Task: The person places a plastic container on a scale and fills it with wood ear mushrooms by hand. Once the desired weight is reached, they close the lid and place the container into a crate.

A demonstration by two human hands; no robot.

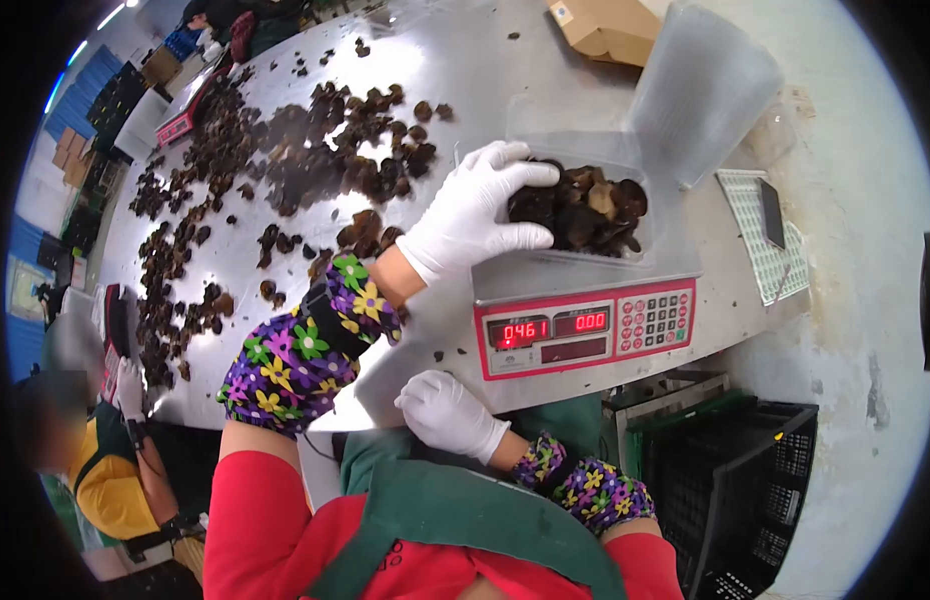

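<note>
The person's left hand (485,210), in a white glove, was over the left side of a clear plastic container (653,225), with its thumb and fingers spread apart. The fingertips were at the dark brown pieces (595,212) inside, but I could not tell if they pressed on them. The container stood on the metal plate of a red-framed scale (585,325), whose display showed lit red digits. The right hand (450,415), also gloved, was near the front edge of the table (435,375), below the scale, with its fingers curled inward; its palm was hidden.

Many more dark pieces (320,150) lay scattered on the table to the left. Behind the container leaned a stack of clear containers (700,95), near a cardboard box (605,30). At the far left, a co-worker's gloved hand (131,390) was beside the table.
</note>
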